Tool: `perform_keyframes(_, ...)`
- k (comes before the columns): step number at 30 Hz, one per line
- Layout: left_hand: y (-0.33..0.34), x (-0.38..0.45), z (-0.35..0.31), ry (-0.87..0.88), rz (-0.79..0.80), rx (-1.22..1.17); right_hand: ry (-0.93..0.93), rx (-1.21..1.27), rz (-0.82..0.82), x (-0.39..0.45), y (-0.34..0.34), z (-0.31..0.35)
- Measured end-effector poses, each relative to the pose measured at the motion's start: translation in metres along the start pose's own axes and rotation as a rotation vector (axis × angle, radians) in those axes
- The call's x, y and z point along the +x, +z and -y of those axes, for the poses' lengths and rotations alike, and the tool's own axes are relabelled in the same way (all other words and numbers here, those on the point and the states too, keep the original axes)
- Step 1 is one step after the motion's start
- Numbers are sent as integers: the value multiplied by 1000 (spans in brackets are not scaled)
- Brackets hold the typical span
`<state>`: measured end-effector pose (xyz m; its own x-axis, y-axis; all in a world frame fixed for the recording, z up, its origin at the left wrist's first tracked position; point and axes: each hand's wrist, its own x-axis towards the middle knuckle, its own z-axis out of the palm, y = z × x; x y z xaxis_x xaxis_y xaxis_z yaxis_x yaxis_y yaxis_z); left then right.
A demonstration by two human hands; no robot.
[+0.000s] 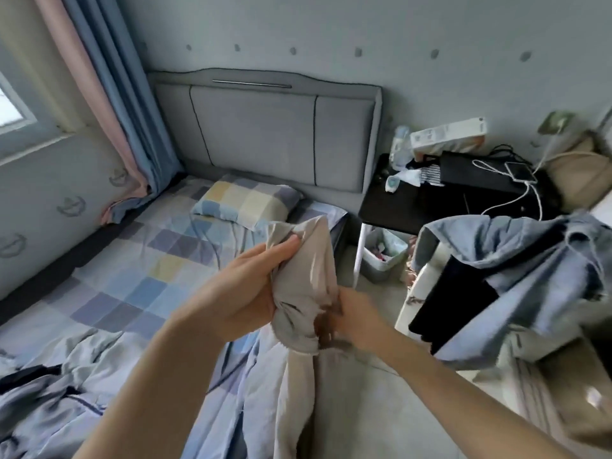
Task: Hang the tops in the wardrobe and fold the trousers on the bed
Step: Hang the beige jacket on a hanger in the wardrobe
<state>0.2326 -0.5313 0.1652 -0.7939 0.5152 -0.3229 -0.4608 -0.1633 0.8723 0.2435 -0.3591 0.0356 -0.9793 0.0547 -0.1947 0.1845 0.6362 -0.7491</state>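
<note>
Room: bedroom, grey wall [331, 34] w/ small dark motifs, grey padded headboard [265, 134] against it.
Window side: pink curtain [96, 104] and blue curtain [132, 104] hang at far left, hems bunched on the bed's corner.
Bed [132, 270]: check sheet in blue, yellow, lilac squares; matching pillow [246, 202] lies near the headboard.
Duvet [82, 376]: rumpled, pale blue-grey, heaped at the near end of the bed.
Trousers [304, 279]: beige, bunched up, held in the air over the bed's right edge, rest of the cloth trailing down toward the duvet.
Left hand [245, 293]: clamped on the trousers, thumb pressing the upper folds, fingers wrapped behind.
Right hand [356, 319]: at the lower bunch of the trousers, blurred; fingers look dug into the cloth, grip can't be read for sure.
Hands: close together, cloth between them.
Chair pile [516, 270]: blue garment draped over a dark one, right of the hands.
Desk [414, 207]: black, beside the headboard; white box [447, 134], bottle [399, 144], phone [521, 172] on a white cable.
Writing: print on the box, too small and blurred to read.
Bin [384, 256]: grey, on the floor under the desk, scraps inside.
</note>
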Motion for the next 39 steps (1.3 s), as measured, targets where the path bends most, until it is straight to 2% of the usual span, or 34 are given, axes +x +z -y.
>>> perform_keyframes(2, 25, 11, 2, 36, 31, 47, 88, -26, -158, -2, -36, -41)
perform_keyframes(4, 46, 28, 10, 54, 6, 248, 120, 96, -328, -14, -88, -72)
perform_keyframes(6, 61, 53, 30, 58, -38, 610, 140, 261, -455, -32, -136, -86)
perform_keyframes(8, 78, 79, 59, -38, -89, 967, 150, 314, -531, -49, -173, -99)
perform_keyframes(10, 107, 108, 95, -115, -5, 1307, 151, 326, -604, -73, -204, -120)
perform_keyframes(12, 137, 127, 119, -2, -32, 1565, 121, 266, -668, -96, -227, -139)
perform_keyframes(14, 157, 139, 127, 147, -149, 1615, 114, 151, -718, -118, -244, -160)
perform_keyframes(16, 185, 155, 130, 276, -194, 1595, 160, 36, -834, -141, -264, -184)
perform_keyframes(18, 210, 163, 127, 286, -146, 1381, 193, -56, -941, -156, -271, -203)
perform_keyframes(21, 278, 176, 124, 108, 170, 859, 251, -204, -1097, -176, -278, -244)
perform_keyframes(23, 316, 184, 122, -48, 359, 604, 300, -289, -1136, -182, -278, -267)
perform_keyframes(25, 353, 196, 126, -188, 499, 510, 360, -250, -1143, -188, -281, -287)
perform_keyframes(29, 414, 220, 135, -290, 721, 519, 555, -190, -1098, -194, -284, -317)
perform_keyframes(32, 454, 249, 135, -304, 709, 351, 848, -25, -1069, -197, -284, -328)
perform_keyframes(35, 490, 281, 131, -322, 753, 203, 1080, 298, -979, -197, -286, -330)
perform_keyframes(37, 511, 302, 128, -343, 849, 141, 1134, 596, -897, -186, -291, -338)
perform_keyframes(39, 529, 321, 124, -352, 946, 115, 1118, 768, -873, -172, -296, -350)
